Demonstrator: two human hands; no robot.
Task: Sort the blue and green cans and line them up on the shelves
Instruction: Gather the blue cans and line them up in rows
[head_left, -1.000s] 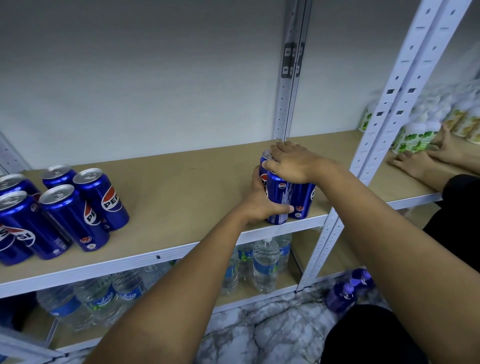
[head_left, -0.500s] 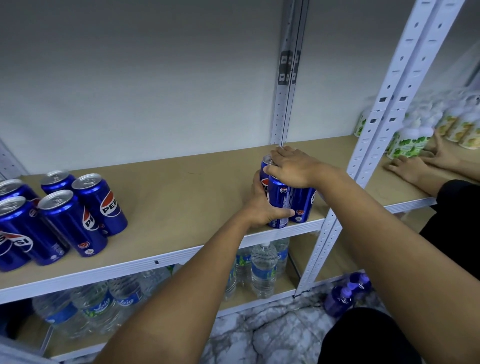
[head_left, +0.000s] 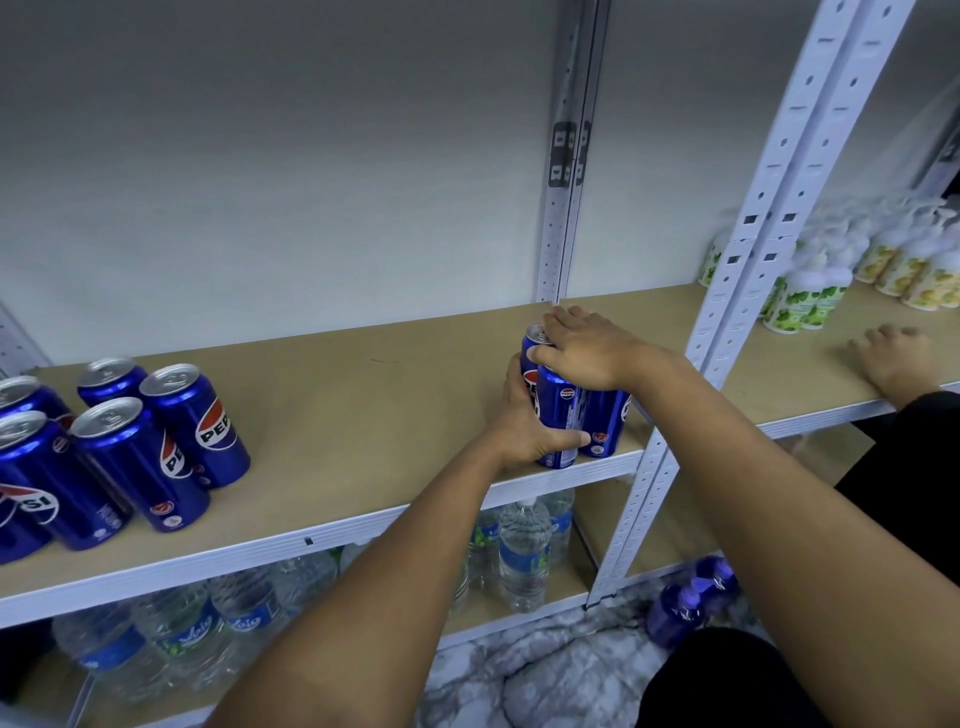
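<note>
Squaring up the blue cans (head_left: 574, 410)

My left grip (head_left: 524, 423) clasped one low — right grip (head_left: 584, 345) lay flat on top; slick, rigid, probably heavy.

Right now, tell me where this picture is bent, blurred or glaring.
Head view: wide-angle bend leans the white posts and the left cans outward; the pump bottles at right are soft and hazy; soft highlights streak the cans in the hands; no hard glare, shadows faint.
</note>
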